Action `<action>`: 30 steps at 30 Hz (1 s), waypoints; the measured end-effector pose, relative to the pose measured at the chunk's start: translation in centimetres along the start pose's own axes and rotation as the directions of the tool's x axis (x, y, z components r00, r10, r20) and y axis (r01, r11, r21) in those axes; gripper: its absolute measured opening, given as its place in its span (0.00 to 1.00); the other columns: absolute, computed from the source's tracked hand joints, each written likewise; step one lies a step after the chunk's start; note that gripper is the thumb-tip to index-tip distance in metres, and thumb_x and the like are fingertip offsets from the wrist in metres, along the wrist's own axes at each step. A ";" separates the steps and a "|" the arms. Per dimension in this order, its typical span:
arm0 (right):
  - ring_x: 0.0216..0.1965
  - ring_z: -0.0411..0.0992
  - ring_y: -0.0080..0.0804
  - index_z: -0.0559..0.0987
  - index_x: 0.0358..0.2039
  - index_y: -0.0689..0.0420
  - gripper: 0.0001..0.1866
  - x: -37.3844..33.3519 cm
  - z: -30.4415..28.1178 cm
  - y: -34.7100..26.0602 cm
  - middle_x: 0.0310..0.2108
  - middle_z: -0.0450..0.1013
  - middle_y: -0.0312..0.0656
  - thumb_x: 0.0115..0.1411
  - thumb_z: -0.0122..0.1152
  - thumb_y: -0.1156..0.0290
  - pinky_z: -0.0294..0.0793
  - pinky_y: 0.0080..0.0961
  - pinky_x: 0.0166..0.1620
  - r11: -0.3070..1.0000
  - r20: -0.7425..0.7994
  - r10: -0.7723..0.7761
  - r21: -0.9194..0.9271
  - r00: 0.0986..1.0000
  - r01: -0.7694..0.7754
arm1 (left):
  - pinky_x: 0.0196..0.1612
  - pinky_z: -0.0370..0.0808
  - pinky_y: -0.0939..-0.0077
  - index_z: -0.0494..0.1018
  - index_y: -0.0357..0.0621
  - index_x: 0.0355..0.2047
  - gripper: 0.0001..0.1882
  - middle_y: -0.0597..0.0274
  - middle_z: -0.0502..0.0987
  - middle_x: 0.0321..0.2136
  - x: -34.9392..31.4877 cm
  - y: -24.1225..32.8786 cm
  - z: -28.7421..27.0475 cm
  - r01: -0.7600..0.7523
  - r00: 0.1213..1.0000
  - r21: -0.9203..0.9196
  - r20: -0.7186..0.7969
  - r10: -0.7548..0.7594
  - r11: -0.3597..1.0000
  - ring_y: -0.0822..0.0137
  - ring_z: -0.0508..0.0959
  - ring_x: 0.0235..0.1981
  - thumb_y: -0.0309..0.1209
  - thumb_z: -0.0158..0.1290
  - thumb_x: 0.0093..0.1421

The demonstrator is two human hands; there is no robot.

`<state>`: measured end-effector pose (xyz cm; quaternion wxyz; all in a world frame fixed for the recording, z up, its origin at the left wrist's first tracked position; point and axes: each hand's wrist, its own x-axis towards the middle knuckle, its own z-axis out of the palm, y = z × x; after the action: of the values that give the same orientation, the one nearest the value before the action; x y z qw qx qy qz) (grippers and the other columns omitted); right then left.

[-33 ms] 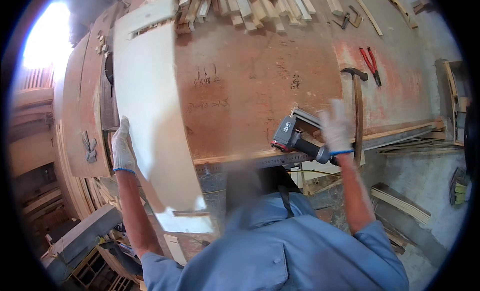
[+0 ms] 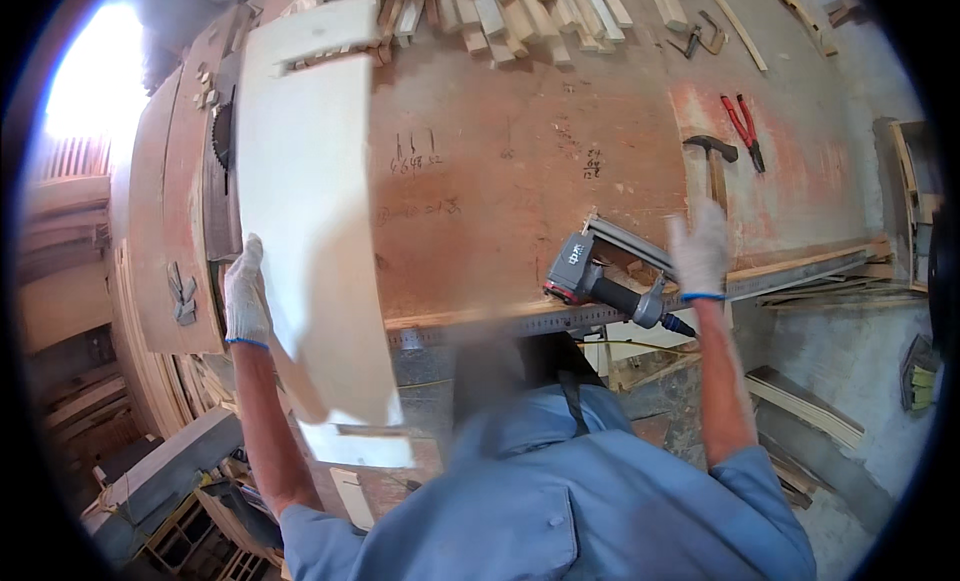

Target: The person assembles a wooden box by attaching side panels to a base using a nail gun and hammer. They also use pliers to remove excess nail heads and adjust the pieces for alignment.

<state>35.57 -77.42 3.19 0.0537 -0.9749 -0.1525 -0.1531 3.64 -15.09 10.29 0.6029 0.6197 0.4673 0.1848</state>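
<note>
My left hand (image 2: 246, 296), in a white knit glove with a blue cuff, grips the left edge of a long pale wooden panel (image 2: 305, 181). The panel has a slot-like gap near each end and lies lengthwise away from me. My right hand (image 2: 700, 249), gloved the same way, is over the handle of a claw hammer (image 2: 716, 171), with its fingers extended and slightly blurred. The lower handle is hidden behind the hand and forearm. Just left of that hand, a grey and black nail gun (image 2: 610, 281) lies at the bench's near edge.
Wooden strips (image 2: 520, 21) are heaped at the back of the brown bench (image 2: 480, 261). Red-handled pliers (image 2: 745, 131) and a small clamp (image 2: 712, 33) lie at right. A toothed saw blade (image 2: 222, 136) stands up left of the panel. A metal ruler (image 2: 440, 335) runs along the near edge.
My right hand has moved right, from beside the nail gun to over the hammer handle. The panel's far end has shifted slightly right, with my left hand still on its edge.
</note>
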 end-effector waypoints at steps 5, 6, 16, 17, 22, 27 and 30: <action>0.65 0.68 0.61 0.72 0.65 0.62 0.35 1.0 -0.7 7.7 0.64 0.71 0.62 0.66 0.61 0.49 0.66 0.54 0.67 0.896 0.394 0.441 -0.144 0.807 -0.419 | 0.35 0.74 0.79 0.83 0.36 0.41 0.22 0.71 0.80 0.32 -5.9 3.8 4.4 0.255 0.932 0.355 0.156 -0.326 0.900 0.77 0.76 0.31 0.47 0.62 0.69; 0.65 0.68 0.62 0.72 0.65 0.63 0.35 0.4 0.3 8.6 0.64 0.71 0.62 0.66 0.61 0.49 0.66 0.54 0.67 0.906 0.368 0.416 -0.092 0.832 -0.412 | 0.34 0.75 0.77 0.83 0.36 0.41 0.22 0.70 0.80 0.31 -4.8 0.9 3.0 0.188 0.914 0.452 0.243 -0.323 0.872 0.76 0.77 0.30 0.48 0.62 0.69; 0.62 0.70 0.66 0.75 0.60 0.66 0.34 -0.4 3.0 10.0 0.58 0.73 0.67 0.66 0.62 0.49 0.70 0.52 0.63 0.901 0.395 0.388 0.026 0.833 -0.432 | 0.32 0.75 0.76 0.82 0.37 0.40 0.24 0.70 0.79 0.29 -4.4 -5.8 4.5 0.231 0.839 0.514 0.325 -0.437 0.826 0.75 0.77 0.28 0.50 0.60 0.70; 0.61 0.70 0.66 0.76 0.59 0.66 0.34 -0.4 2.9 10.0 0.57 0.74 0.67 0.65 0.63 0.49 0.70 0.52 0.62 0.895 0.406 0.400 0.021 0.821 -0.446 | 0.32 0.74 0.76 0.82 0.37 0.40 0.24 0.70 0.78 0.29 -4.4 -6.0 4.5 0.229 0.837 0.506 0.334 -0.433 0.832 0.75 0.77 0.28 0.50 0.60 0.70; 0.59 0.72 0.65 0.77 0.57 0.65 0.32 -0.7 3.9 11.2 0.55 0.75 0.65 0.64 0.64 0.49 0.71 0.52 0.61 0.912 0.374 0.363 0.045 0.853 -0.408 | 0.32 0.73 0.77 0.82 0.37 0.40 0.22 0.70 0.78 0.29 -5.3 -4.7 5.2 0.201 0.840 0.568 0.318 -0.438 0.798 0.77 0.76 0.28 0.47 0.59 0.70; 0.58 0.73 0.63 0.78 0.55 0.63 0.31 0.0 3.0 10.1 0.53 0.77 0.63 0.62 0.64 0.49 0.72 0.51 0.59 0.890 0.436 0.386 0.055 0.813 -0.452 | 0.32 0.74 0.76 0.82 0.37 0.40 0.16 0.70 0.78 0.28 -10.8 5.1 7.1 0.073 0.909 0.687 0.253 -0.332 0.723 0.78 0.75 0.28 0.40 0.60 0.68; 0.56 0.74 0.63 0.79 0.53 0.64 0.30 0.1 1.8 10.2 0.52 0.77 0.62 0.62 0.65 0.50 0.72 0.51 0.58 0.878 0.441 0.398 0.069 0.805 -0.473 | 0.31 0.74 0.74 0.82 0.39 0.41 0.11 0.66 0.79 0.28 -13.4 10.8 5.6 -0.170 0.938 0.783 0.315 -0.145 0.598 0.77 0.76 0.27 0.35 0.62 0.65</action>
<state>39.34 -86.82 0.92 0.1397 -0.9848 0.0553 0.0872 5.26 -27.29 23.56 0.3317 0.8491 0.3818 -0.1523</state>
